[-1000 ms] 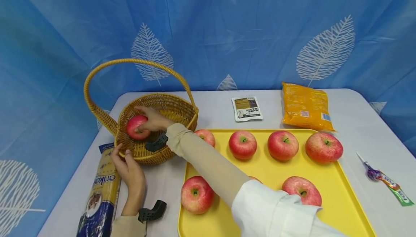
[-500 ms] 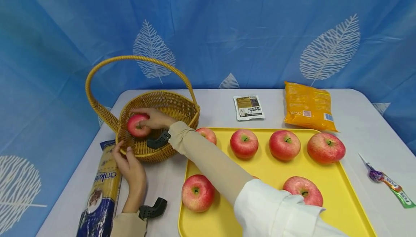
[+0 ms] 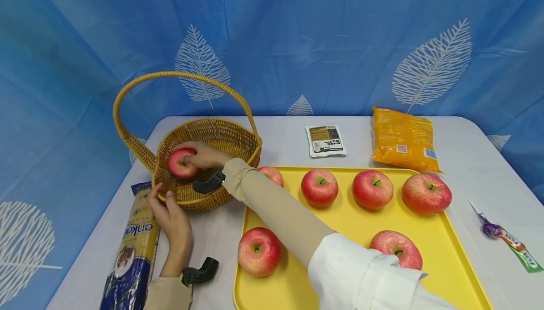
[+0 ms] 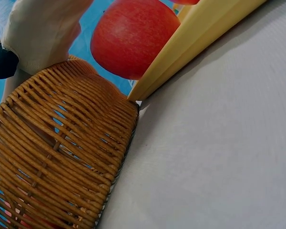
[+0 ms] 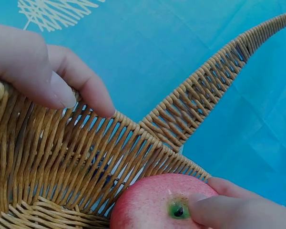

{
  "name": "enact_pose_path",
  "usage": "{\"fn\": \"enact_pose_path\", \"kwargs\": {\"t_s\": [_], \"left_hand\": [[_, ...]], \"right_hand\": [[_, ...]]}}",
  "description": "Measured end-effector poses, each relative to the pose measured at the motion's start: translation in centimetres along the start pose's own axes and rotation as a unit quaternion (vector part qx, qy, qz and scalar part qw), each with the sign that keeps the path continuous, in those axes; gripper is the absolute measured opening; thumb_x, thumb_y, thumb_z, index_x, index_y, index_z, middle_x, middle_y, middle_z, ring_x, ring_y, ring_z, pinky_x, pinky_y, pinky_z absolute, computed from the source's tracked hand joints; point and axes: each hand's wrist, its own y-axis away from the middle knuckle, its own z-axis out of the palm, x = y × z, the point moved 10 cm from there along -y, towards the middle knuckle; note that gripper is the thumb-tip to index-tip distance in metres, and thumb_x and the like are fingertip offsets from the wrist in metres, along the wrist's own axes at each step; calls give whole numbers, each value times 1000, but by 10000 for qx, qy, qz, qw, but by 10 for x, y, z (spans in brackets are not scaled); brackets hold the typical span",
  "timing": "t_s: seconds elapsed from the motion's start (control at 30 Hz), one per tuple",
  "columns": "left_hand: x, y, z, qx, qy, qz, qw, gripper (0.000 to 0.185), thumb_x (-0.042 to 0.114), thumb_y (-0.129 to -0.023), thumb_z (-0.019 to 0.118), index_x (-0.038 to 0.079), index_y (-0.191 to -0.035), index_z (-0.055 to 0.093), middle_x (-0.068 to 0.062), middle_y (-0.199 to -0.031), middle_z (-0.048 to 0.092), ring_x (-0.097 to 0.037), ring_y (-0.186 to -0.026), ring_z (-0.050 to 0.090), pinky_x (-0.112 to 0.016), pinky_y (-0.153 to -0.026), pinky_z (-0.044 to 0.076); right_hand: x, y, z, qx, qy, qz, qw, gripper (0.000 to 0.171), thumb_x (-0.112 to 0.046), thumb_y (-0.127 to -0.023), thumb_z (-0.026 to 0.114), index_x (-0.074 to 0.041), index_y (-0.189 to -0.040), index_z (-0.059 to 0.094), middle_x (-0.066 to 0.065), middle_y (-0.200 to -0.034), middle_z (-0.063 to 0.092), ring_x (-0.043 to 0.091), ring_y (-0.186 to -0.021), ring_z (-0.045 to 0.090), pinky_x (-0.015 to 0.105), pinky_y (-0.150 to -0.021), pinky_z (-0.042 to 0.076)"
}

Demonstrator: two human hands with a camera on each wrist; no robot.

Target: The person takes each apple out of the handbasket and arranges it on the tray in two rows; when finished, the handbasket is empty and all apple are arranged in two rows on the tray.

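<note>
The wicker basket (image 3: 212, 203) with a tall arched handle stands at the table's left. Inside it, by its left wall, lies a red apple (image 3: 182, 166). My right hand (image 3: 205, 155) reaches into the basket and holds this apple, with thumb and a finger on its top and side in the right wrist view. My left hand (image 3: 174, 225) grips the basket's near-left rim. Its thumb (image 5: 62, 90) shows over the rim in the right wrist view. In the left wrist view, the basket's woven outer wall (image 4: 62, 143) fills the lower left.
A yellow tray (image 3: 340, 225) holds several apples, partly hidden under my right arm. A long gold-and-blue packet (image 3: 131, 248) lies left of my left hand. Behind the tray are a small sachet (image 3: 325, 141) and an orange bag (image 3: 403, 140). A lollipop (image 3: 490, 228) lies at the right.
The right hand and its apple have shifted very slightly right within the basket. The left hand stays on the rim. The whole view has drifted a little.
</note>
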Motion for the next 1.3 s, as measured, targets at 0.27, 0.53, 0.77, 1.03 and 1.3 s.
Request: {"fn": "enact_pose_path", "kwargs": {"t_s": [0.27, 0.53, 0.77, 1.03, 1.3], "left_hand": [[-1, 1, -1, 29, 10, -29, 10000, 33, 13, -95, 36, 2, -126, 40, -9, -135, 37, -11, -127, 31, -26, -105, 22], [-1, 1, 0, 25, 54, -26, 10000, 33, 10, -94, 36, 1, -126, 39, -10, -137, 37, -15, -129, 30, -30, -107, 21], [4, 3, 0, 39, 168, -65, 9998, 34, 10, -94, 34, 0, -126, 39, -13, -137, 36, -17, -129, 30, -30, -108, 21], [-3, 3, 2, -9, 183, -66, 9998, 33, 10, -94, 35, 3, -126, 40, -9, -136, 38, -13, -129, 30, -29, -108, 21], [-5, -1, -1, 47, 83, -39, 9999, 32, 11, -94, 36, 4, -125, 41, -8, -136, 38, -11, -129, 30, -24, -108, 20]], "right_hand": [[-1, 4, 0, 38, -182, 17, 9998, 40, -16, -92, 48, -18, -132, 47, 7, -134, 47, 14, -106, 50, 18, -76, 41], [1, 9, 2, 77, -1086, 284, 9937, 40, -19, -91, 50, -25, -131, 48, 6, -130, 49, 11, -85, 54, 32, -66, 52], [-6, 12, -3, 109, -1165, 102, 9931, 41, -19, -93, 48, -25, -133, 45, 5, -128, 49, 11, -78, 53, 36, -65, 52], [-23, 27, -16, 125, -1183, 61, 9929, 40, -18, -92, 49, -26, -131, 47, 5, -131, 47, 11, -87, 55, 38, -70, 54], [-43, 46, -25, -196, -788, -190, 9965, 41, -18, -92, 50, -26, -132, 47, 1, -127, 49, 10, -86, 53, 29, -62, 52]]}}
